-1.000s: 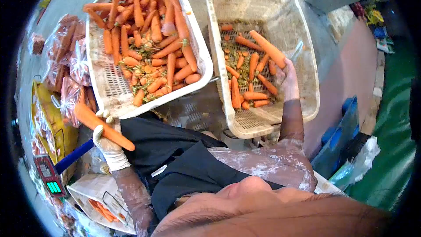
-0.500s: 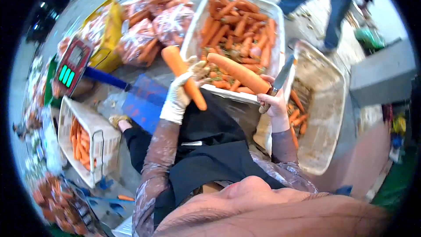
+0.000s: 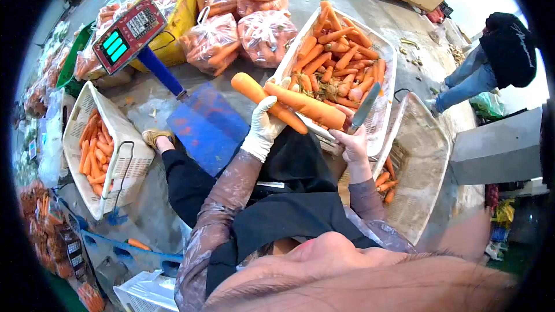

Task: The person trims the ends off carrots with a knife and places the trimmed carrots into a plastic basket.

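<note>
In a white glove, my left hand (image 3: 261,130) is closed around a large carrot (image 3: 250,88) that slants down to the right. A second large carrot (image 3: 306,105) lies close beside it, its thick end at the fingers of my bare right hand (image 3: 354,145). That hand also grips a knife (image 3: 366,107), blade pointing up and away from me. Just beyond both hands stands a white crate (image 3: 388,75) heaped with loose carrots, some with green tops. My right fingers are partly hidden by the carrot.
A dirty white crate (image 3: 425,179) with a few carrots stands at right. On the left are a scale display (image 3: 130,34), its blue platform (image 3: 211,124) and another white carrot crate (image 3: 130,162). Bagged carrots (image 3: 267,34) sit behind. A person (image 3: 491,60) bends over at far right.
The two carrots have come together, the right-hand one now close against the left-hand one. My view has shifted, and the person at right has moved farther off and bends down.
</note>
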Motion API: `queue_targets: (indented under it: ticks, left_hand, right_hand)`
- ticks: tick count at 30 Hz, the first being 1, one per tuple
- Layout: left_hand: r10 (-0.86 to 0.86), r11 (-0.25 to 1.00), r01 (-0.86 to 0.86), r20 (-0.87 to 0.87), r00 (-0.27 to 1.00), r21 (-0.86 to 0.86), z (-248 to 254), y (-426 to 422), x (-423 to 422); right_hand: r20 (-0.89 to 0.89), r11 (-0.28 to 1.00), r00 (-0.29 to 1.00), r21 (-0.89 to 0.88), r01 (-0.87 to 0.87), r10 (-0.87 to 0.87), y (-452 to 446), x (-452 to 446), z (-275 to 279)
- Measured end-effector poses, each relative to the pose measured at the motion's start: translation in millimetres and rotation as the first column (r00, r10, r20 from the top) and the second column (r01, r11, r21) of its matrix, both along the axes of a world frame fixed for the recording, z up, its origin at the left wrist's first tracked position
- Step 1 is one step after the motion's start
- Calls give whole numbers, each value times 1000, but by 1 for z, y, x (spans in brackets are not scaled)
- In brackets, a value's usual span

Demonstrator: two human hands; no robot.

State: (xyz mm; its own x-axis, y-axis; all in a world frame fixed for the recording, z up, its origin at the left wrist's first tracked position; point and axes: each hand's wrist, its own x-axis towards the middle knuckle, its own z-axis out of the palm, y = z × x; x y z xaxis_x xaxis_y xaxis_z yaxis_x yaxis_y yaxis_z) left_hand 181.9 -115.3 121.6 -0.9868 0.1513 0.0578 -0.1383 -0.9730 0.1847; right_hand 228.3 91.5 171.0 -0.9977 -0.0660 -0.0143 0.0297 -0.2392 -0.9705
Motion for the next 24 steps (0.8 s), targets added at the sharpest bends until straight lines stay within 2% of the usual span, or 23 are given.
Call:
queue_targets:
  ticks: [4, 11, 12, 13, 15, 17, 18, 19, 21, 23, 24]
  left_hand:
    - [-44, 999, 45, 12, 999, -24, 2, -1, 0]
    - [-11, 1000, 11, 5, 1000, -28, 3, -1, 0]
    - [-23, 1000, 23, 1, 1000, -13, 6, 0, 1]
    - [-34, 999, 34, -2, 999, 0, 7, 0, 1]
    - [-50, 997, 49, 5, 999, 59, 3, 1, -2]
    - [-43, 998, 42, 37, 998, 48, -3, 1, -3]
    - [-41, 998, 39, 38, 998, 48, -4, 1, -4]
    - [-46, 998, 44, 63, 997, 40, -5, 0, -4]
    - [-46, 999, 43, 91, 995, 31, -5, -1, -3]
    - [-62, 995, 73, 140, 988, -74, -1, -4, -2]
    - [-90, 991, 106, 168, 982, -86, -3, -7, -2]
  right_hand:
    - [-57, 1000, 998, -3, 13, -13, 1, -2, -9]
    - [-96, 998, 994, 23, 63, -60, 1, -6, -22]
    - [-17, 997, 999, 61, 42, -41, 6, -4, -21]
    - [-12, 998, 1000, 59, 22, -22, 8, -5, -25]
    - [103, 996, 992, -48, 77, -72, 8, -8, -38]
    - [76, 998, 996, -45, 40, -36, 5, -9, -41]
    - [182, 990, 983, -130, 55, -30, 5, -7, -42]
    - [285, 974, 958, -211, 79, -16, 5, -6, -42]
    - [287, 980, 958, -192, 56, 2, 2, -6, -39]
    - [426, 956, 904, -277, 100, 29, 0, -6, -35]
    - [429, 955, 903, -279, 99, 31, 2, -8, -36]
